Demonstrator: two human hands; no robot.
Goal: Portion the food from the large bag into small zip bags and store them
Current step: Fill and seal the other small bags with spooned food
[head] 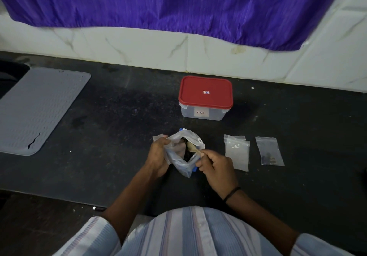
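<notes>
A large clear zip bag [181,163] with a blue seal stands open on the dark counter, dark food visible inside. My left hand [157,156] grips its left rim and holds the mouth open. My right hand [215,163] holds a pale wooden spoon [193,148] whose bowl dips into the bag's mouth. To the right lie small zip bags: a stack of empty ones [237,152] and, further right, one [270,151] with a few dark pieces in it.
A clear plastic container with a red lid [205,97] stands shut behind the bags, near the tiled wall. A grey ribbed mat [37,106] lies at the far left. A purple cloth [178,3] hangs above. The counter's front edge runs near my body.
</notes>
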